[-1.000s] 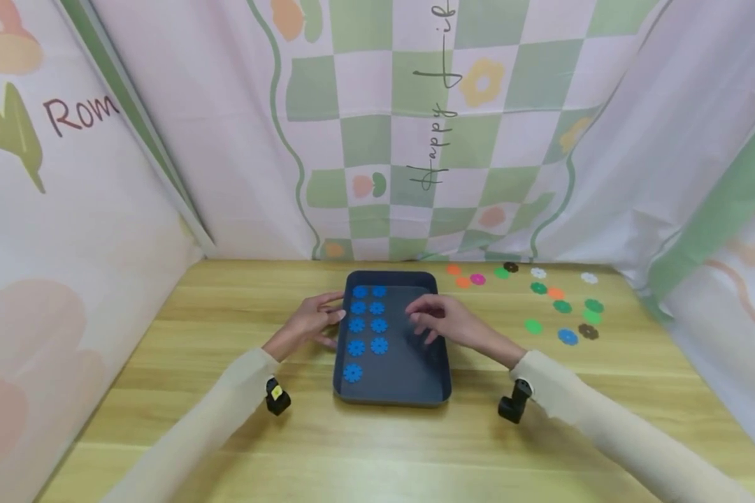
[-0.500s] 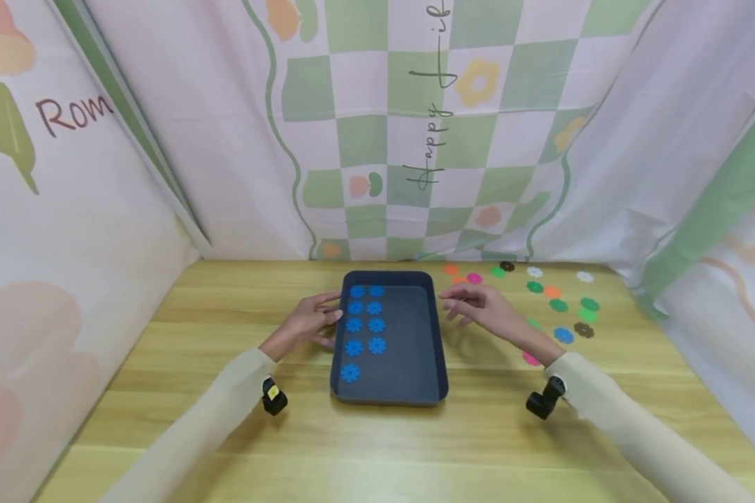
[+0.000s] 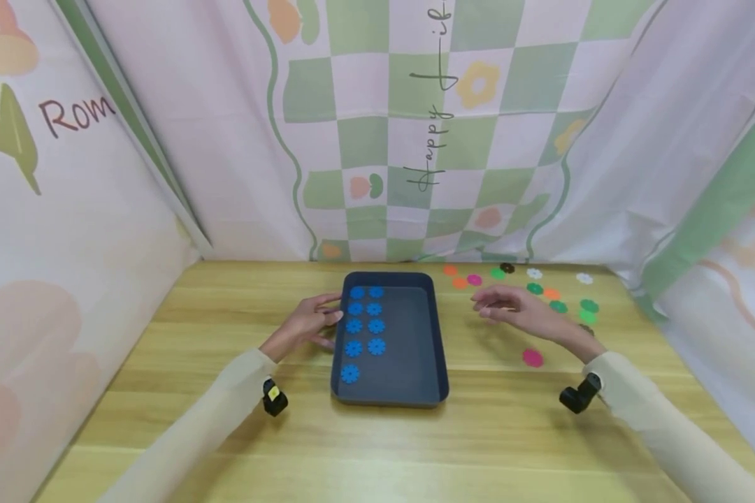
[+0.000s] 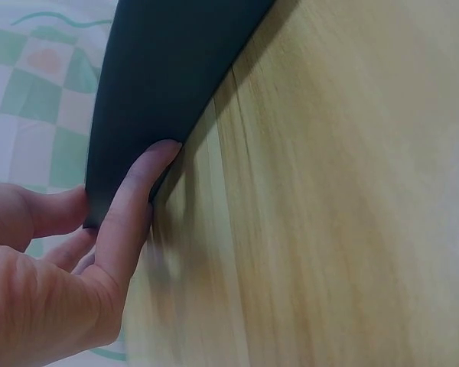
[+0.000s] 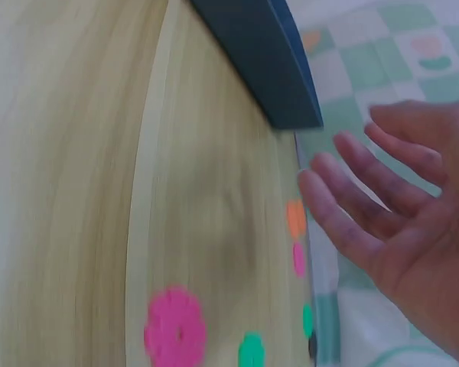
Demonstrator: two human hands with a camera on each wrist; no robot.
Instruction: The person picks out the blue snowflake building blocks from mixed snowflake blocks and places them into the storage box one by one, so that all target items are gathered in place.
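Note:
A dark grey rectangular tray (image 3: 409, 356) sits mid-table. Inside, on its left side, blue notched plastic discs (image 3: 376, 326) lie in two columns, the left one longer. My left hand (image 3: 305, 321) rests against the tray's left wall; in the left wrist view a long finger (image 4: 134, 191) lies along the outer wall and the thumb meets its top edge. To the right of the tray, my right hand (image 3: 522, 311) hovers over the table with loosely bent fingers and nothing in them. Below it lies a pink notched disc (image 3: 532, 358).
More loose discs are scattered at the back right: orange (image 3: 460, 283), white (image 3: 584, 278), dark green (image 3: 589, 305) and black (image 3: 507, 267) ones among them. My right forearm covers part of a brown disc (image 3: 586, 329). A patterned curtain (image 3: 365, 140) hangs behind the table.
My right hand has moved from over the tray out to the right, above the table. The pink disc has come into view below it. My left hand keeps its place at the tray.

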